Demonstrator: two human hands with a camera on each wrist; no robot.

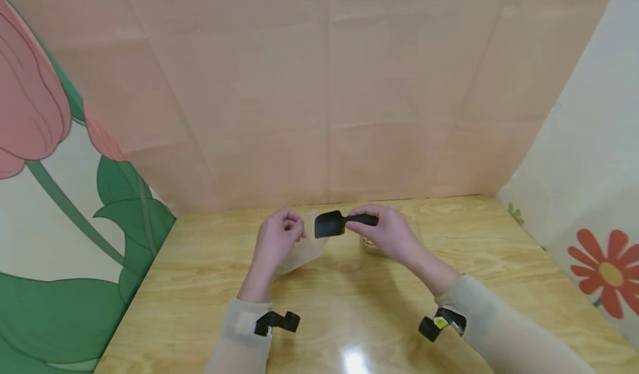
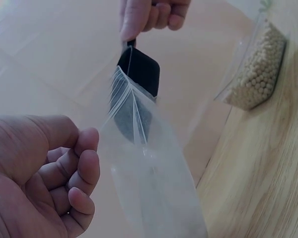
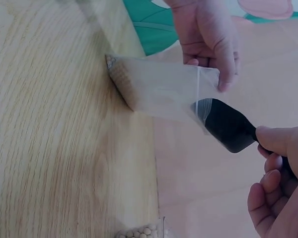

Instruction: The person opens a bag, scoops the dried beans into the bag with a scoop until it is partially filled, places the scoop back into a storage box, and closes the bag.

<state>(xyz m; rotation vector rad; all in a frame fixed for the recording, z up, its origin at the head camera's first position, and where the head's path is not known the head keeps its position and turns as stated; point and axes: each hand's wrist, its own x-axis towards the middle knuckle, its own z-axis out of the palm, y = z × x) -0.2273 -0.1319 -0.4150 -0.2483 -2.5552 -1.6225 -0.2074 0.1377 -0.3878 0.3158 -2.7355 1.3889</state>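
My left hand (image 1: 280,236) pinches the top edge of a clear zip bag (image 3: 164,89) between thumb and forefinger. Pale round beans (image 3: 121,79) lie in the bag's bottom corner, which is close over the table in the right wrist view. My right hand (image 1: 389,234) grips a small black scoop (image 1: 329,224) by its handle. The scoop's front end is inside the bag's mouth, seen through the plastic in the left wrist view. The inside of the scoop is partly hidden by the bag.
A clear container (image 2: 258,79) of the same pale round beans stands on the wooden table (image 1: 319,307), partly behind my right hand in the head view. A pinkish sheet (image 1: 319,96) covers the wall at the table's back edge. Flower-painted walls (image 1: 115,213) flank both sides.
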